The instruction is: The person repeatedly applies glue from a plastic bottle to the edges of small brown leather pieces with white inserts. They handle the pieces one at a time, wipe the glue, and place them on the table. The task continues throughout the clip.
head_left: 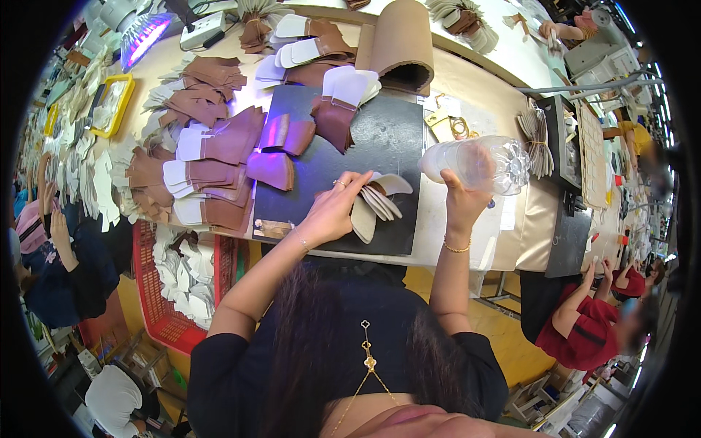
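Note:
In my right hand (466, 201) is a clear plastic bottle (511, 166), tilted on its side above the table, with my fingers wrapped round it. My left hand (334, 213) grips a small fanned stack of leather pieces (380, 204) on a black work board (292, 197). Their pale sides show; part of the stack is hidden under my fingers. Further back on the board lie a brown stack with white tabs (337, 117) and two small brown bundles (288, 139), lit purple at their left.
More brown and white pieces (212, 175) cover the table's left side. A thick brown roll (400, 44) stands at the back. Scissors (439, 124) lie behind the bottle. A red crate (157, 292) of white scraps is below left. People work at both sides.

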### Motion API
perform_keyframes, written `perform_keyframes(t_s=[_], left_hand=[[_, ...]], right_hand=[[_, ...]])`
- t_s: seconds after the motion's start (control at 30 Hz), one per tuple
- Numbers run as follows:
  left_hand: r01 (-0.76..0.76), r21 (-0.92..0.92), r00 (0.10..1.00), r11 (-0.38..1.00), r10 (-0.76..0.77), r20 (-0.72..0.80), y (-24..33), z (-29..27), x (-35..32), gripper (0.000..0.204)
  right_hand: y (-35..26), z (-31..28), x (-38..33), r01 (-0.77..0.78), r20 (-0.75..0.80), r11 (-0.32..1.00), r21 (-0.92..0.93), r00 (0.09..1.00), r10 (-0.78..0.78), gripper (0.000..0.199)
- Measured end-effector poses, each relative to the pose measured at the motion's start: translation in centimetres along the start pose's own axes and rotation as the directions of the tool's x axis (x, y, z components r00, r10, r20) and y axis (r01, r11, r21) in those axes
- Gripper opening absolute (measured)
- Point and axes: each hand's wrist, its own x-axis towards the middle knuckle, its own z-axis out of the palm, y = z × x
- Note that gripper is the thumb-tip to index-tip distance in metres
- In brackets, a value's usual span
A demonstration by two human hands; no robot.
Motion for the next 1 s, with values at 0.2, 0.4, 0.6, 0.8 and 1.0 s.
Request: perform_keyframes(t_s=[0.2, 0.4, 0.6, 0.8, 1.0], left_hand=[[0.008, 0.042, 0.998, 0.999, -0.01, 0.057, 0.1, -0.3, 0.0, 0.055], [-0.086, 0.06, 0.996, 0.995, 0.086, -0.001, -0.3, 0.2, -0.6, 0.052], [-0.09, 0.145, 0.99, 0.985, 0.104, -0.098, -0.2, 1.3, -1.2, 0.052], [-0.154, 0.103, 0.985, 0.983, 0.161, -0.068, -0.2, 0.8, -0.7, 0.042], [-0.2, 0.143, 0.979, 0.969, 0.193, 0.057, -0.3, -0.3, -0.7, 0.036]], right_hand=[[-0.3, -0.5, -0.1, -0.022, 0.012, 1.0, 0.007, 1.0, 0.022, 0.068], [-1.0, 0.4, -0.5, -0.063, 0.019, 0.985, 0.163, 0.998, 0.06, 0.069], [-1.6, 1.3, -0.6, -0.047, 0.041, 0.995, 0.088, 0.998, 0.043, 0.07], [-2.8, 1.9, -1.2, -0.105, 0.041, 0.909, 0.402, 0.994, 0.097, 0.073], [-3.4, 2.6, -2.1, -0.13, 0.157, 0.942, 0.311, 0.984, 0.085, 0.074]])
